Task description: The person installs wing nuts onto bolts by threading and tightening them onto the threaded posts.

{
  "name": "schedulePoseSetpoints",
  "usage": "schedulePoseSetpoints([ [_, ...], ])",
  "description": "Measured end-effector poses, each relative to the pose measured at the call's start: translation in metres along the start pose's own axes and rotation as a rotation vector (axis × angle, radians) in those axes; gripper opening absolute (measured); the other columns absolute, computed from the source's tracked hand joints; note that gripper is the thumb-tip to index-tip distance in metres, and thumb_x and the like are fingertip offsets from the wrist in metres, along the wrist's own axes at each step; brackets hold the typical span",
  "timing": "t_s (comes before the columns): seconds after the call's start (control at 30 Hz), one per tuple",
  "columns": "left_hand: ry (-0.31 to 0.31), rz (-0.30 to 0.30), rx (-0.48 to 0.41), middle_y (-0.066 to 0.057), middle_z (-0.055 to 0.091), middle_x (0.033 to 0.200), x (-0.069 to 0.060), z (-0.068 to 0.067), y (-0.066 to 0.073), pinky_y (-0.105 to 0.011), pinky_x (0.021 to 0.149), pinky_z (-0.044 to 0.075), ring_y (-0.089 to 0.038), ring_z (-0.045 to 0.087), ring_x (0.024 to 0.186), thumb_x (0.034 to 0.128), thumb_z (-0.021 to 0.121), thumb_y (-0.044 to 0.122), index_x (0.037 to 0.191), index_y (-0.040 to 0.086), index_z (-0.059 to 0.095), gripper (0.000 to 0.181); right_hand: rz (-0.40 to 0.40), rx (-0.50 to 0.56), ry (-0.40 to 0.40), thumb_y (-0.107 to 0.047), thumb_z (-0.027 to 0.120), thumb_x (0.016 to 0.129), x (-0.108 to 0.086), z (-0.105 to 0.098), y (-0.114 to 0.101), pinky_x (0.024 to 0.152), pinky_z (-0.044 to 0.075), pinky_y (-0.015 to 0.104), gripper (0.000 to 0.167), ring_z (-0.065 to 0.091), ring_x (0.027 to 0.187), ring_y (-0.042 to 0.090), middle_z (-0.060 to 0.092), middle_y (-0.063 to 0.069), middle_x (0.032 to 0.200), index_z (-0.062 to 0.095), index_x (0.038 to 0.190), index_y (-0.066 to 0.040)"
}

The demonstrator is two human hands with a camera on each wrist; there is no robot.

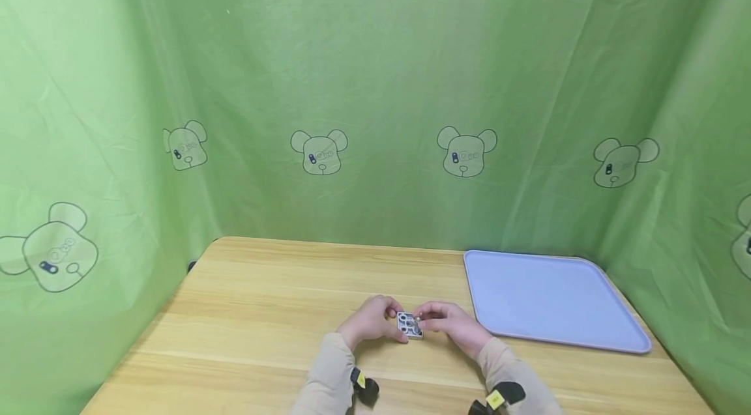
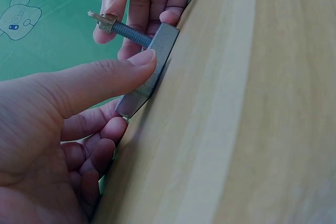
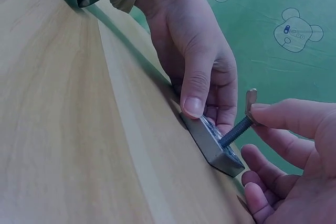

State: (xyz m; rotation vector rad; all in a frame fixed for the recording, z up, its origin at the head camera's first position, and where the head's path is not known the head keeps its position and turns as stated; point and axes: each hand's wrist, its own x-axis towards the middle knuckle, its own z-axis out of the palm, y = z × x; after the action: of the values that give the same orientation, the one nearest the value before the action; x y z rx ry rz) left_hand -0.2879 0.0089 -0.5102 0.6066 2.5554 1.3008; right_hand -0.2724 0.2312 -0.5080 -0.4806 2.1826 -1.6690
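A small square metal block [image 1: 409, 325] with holes in its top face lies flat on the table. My left hand [image 1: 371, 321] grips its left side, thumb on the near edge and fingers on the far side. From the block's right part rises a threaded bolt [image 2: 134, 34], leaning slightly in the wrist views. At the bolt's upper end sits a wing nut [image 3: 251, 102], which my right hand [image 1: 454, 327] pinches between thumb and index finger. The other right fingers are loosely curled beside the block. Its hole face is mostly hidden in the left wrist view.
A shallow light-blue tray [image 1: 551, 301] lies on the right of the wooden table [image 1: 264, 311]. Green curtains [image 1: 387, 76] with bear prints hang behind the table and on both sides. A black strap-on device [image 1: 366, 389] is on the left wrist, another [image 1: 499, 397] on the right.
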Motion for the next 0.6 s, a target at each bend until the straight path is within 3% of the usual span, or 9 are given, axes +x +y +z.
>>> schedulePoseSetpoints([
  [0.37, 0.003, -0.008, 0.006, 0.001, 0.057, 0.090, -0.0003, -0.0004, 0.0003, -0.025, 0.075, 0.040, -0.011, 0.048, 0.082, 0.0610, 0.090, 0.016, 0.101, 0.008, 0.066, 0.048, -0.019, -0.016, 0.042, -0.013, 0.067, 0.087, 0.0012, 0.0038, -0.0005, 0.095, 0.036, 0.034, 0.036, 0.055, 0.102, 0.016, 0.063, 0.014, 0.111, 0.058, 0.113, 0.010],
  [0.6, 0.007, -0.007, 0.010, 0.001, 0.057, 0.090, -0.0005, -0.0003, 0.0007, -0.025, 0.075, 0.040, -0.011, 0.048, 0.082, 0.0608, 0.091, 0.017, 0.100, 0.009, 0.066, 0.047, -0.019, -0.025, 0.056, -0.013, 0.068, 0.086, 0.0013, 0.0056, -0.0030, 0.092, 0.036, 0.034, 0.034, 0.053, 0.100, 0.017, 0.061, 0.008, 0.105, 0.056, 0.110, 0.009],
])
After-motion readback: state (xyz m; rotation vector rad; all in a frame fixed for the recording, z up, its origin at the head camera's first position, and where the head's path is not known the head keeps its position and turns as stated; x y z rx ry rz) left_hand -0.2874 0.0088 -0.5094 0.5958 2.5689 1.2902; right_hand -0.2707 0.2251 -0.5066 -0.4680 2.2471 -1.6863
